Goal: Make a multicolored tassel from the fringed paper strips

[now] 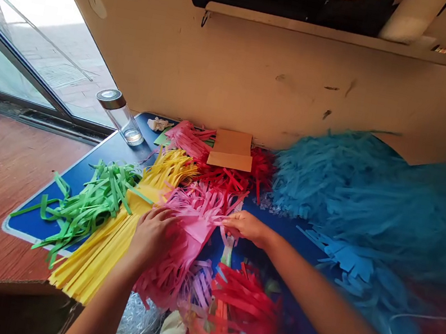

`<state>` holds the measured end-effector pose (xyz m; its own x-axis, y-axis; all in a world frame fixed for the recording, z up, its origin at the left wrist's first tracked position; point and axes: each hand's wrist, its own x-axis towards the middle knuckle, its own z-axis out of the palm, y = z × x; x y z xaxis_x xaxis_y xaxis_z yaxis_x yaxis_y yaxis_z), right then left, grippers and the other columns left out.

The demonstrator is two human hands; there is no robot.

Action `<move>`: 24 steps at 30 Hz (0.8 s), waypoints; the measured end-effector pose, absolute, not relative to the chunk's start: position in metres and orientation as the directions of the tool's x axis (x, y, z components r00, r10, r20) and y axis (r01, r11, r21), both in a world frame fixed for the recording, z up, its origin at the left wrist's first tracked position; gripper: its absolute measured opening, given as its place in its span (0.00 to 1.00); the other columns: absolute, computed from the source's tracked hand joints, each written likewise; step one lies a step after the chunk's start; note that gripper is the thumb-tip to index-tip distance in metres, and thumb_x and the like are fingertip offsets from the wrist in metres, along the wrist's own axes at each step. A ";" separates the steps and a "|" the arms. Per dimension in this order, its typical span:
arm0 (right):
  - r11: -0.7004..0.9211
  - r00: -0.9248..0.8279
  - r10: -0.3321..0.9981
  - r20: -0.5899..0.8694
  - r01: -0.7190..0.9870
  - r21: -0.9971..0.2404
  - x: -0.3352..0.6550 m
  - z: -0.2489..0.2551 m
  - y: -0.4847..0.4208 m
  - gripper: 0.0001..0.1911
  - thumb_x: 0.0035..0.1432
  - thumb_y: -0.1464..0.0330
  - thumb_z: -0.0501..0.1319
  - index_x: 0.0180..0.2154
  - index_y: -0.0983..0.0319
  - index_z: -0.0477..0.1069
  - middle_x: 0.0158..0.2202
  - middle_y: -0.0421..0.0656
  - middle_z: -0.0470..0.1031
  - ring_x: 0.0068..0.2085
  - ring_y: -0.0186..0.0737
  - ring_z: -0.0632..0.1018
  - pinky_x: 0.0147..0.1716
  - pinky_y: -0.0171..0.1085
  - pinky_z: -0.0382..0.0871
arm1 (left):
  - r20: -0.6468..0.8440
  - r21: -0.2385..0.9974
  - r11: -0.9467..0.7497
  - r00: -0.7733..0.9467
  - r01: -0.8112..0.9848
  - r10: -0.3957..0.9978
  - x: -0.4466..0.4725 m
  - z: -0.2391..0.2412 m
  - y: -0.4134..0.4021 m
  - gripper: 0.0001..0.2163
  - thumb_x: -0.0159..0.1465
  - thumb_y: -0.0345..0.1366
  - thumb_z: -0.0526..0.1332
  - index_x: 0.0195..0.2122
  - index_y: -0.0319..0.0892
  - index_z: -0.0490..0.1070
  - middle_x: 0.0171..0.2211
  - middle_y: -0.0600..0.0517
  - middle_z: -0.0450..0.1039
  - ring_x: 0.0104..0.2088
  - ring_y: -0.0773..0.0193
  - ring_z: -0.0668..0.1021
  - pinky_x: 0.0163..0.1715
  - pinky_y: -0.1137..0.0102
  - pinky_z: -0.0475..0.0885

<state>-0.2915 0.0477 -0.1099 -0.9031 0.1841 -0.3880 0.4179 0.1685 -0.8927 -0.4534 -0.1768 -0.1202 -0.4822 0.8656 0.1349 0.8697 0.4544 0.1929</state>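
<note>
A bundle of pink fringed paper strips [197, 217] lies in the middle of a blue table [91, 159]. My left hand [151, 235] rests palm down on its lower part, fingers spread and pressing the strips flat. My right hand [245, 226] comes in from the right and pinches a few pink strips at the bundle's right edge between thumb and fingers. Yellow fringed paper [127, 231] lies just left of the pink, and green strips [89, 201] lie further left.
A big heap of blue fringe [371, 203] fills the right side. Red fringe [233, 180] and a brown cardboard piece [232, 150] sit by the wall. More red and lilac strips [238, 306] lie near me. A clear bottle [122, 116] stands at the back left corner.
</note>
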 end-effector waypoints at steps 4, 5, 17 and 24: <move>0.023 -0.908 0.169 -0.384 0.393 -0.919 -0.291 -0.109 0.048 0.19 0.55 0.57 0.58 0.21 0.64 0.72 0.14 0.36 0.60 0.19 0.30 0.60 0.21 0.32 0.53 | 0.435 0.163 0.491 -0.509 0.856 0.742 -0.425 -0.102 -0.171 0.07 0.62 0.36 0.61 0.36 0.44 0.79 0.45 0.44 0.77 0.51 0.45 0.73 0.50 0.53 0.66; 0.002 -0.910 0.165 -0.380 0.385 -0.923 -0.291 -0.109 0.048 0.19 0.55 0.58 0.59 0.21 0.64 0.72 0.14 0.36 0.60 0.18 0.30 0.59 0.21 0.32 0.53 | 0.490 0.166 0.496 -0.508 0.852 0.709 -0.416 -0.099 -0.167 0.07 0.63 0.35 0.60 0.34 0.44 0.79 0.43 0.44 0.77 0.50 0.45 0.73 0.49 0.53 0.66; 0.024 -0.932 0.181 -0.314 0.323 -0.946 -0.288 -0.101 0.042 0.15 0.53 0.63 0.58 0.20 0.64 0.72 0.16 0.37 0.63 0.21 0.31 0.63 0.24 0.33 0.57 | 0.315 0.384 0.352 -0.479 0.854 0.819 -0.384 -0.100 -0.117 0.05 0.63 0.35 0.63 0.32 0.46 0.79 0.33 0.49 0.80 0.39 0.52 0.77 0.41 0.59 0.66; 0.240 -0.781 0.617 -0.102 0.310 -0.920 -0.289 -0.104 0.047 0.10 0.59 0.65 0.57 0.36 0.63 0.74 0.32 0.44 0.74 0.35 0.40 0.72 0.39 0.39 0.65 | 0.271 0.532 0.351 -0.548 0.770 0.791 -0.397 -0.107 -0.124 0.06 0.61 0.34 0.61 0.32 0.46 0.79 0.33 0.50 0.82 0.36 0.56 0.81 0.40 0.61 0.69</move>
